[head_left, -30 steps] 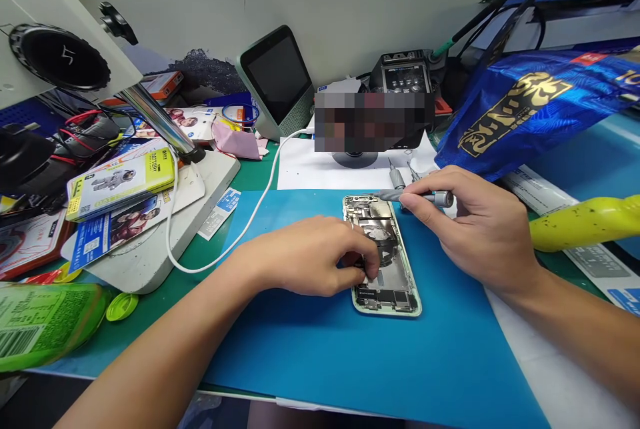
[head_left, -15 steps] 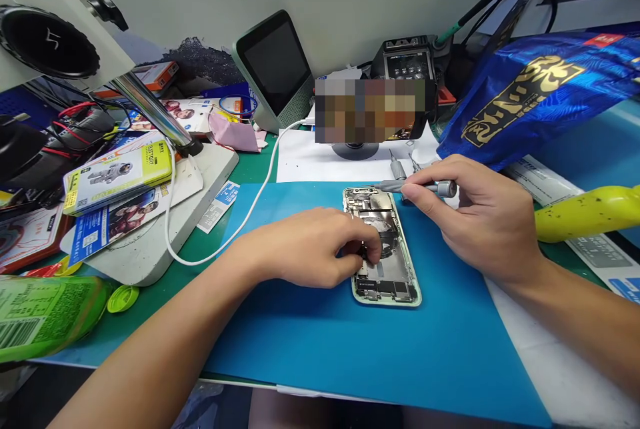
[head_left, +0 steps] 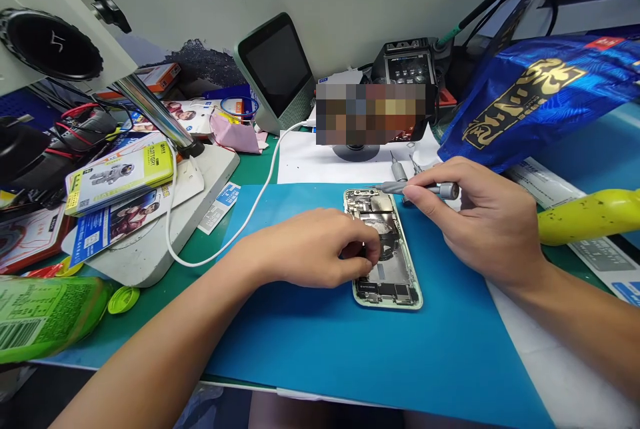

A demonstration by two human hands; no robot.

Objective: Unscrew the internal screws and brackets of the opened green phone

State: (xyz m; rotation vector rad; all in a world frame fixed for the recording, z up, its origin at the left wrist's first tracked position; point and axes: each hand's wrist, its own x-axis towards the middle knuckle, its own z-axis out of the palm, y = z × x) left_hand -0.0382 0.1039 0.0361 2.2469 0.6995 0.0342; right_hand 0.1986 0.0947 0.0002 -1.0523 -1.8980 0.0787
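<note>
An opened smartphone lies on the blue mat, its inner parts bare and its frame pale green. My left hand reaches over the phone's left side, thumb and index finger pinched together above its interior; whatever is between the fingertips is too small to make out. In my right hand is a grey screwdriver, held nearly level with its tip pointing left over the phone's top edge. More grey screwdrivers lie on the white paper just behind the phone.
Behind the mat stand a phone on a round stand, its screen blurred out, and a smart display. A white cable loops along the left. A blue bag and yellow handle sit right; a green bottle lies left.
The left thumb and index finger have come closer together over the phone. The right hand and screwdriver stay almost where they were; the whole view has shifted very slightly.
</note>
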